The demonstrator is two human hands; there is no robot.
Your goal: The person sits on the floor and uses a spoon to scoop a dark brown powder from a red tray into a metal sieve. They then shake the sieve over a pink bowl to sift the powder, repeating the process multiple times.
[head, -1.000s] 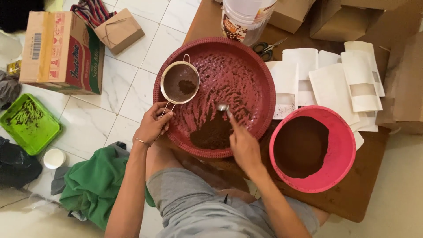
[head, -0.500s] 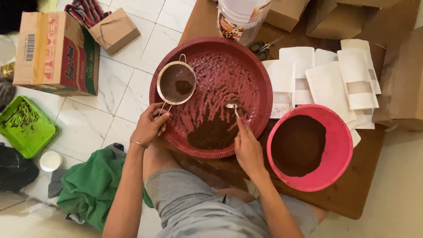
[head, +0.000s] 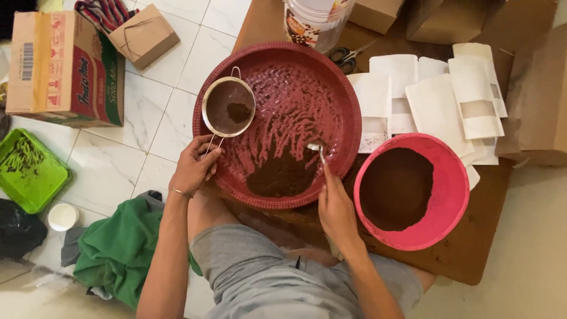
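My left hand (head: 195, 167) grips the wire handle of a round metal sieve (head: 228, 107) that holds a little brown powder and hovers over the left part of a big dark-red woven tray (head: 331, 77). A heap of brown powder (head: 282, 175) lies at the tray's near edge. My right hand (head: 334, 207) holds a metal spoon (head: 317, 150), its bowl just above the right side of the heap. A pink bowl (head: 449, 177) filled with brown powder stands to the right of the tray.
White paper pouches (head: 437, 100) lie behind the pink bowl on a brown board (head: 472, 260). Scissors (head: 345, 54) and a plastic bucket (head: 313, 23) sit beyond the tray. Cardboard boxes (head: 59, 65), a green tray (head: 26, 171), a white cup (head: 62, 217) and green cloth (head: 118, 248) lie on the tiled floor at left.
The spoon has moved about over the powder heap and its bowl now sits near the heap's right edge. The sieve stays held over the tray's left side.
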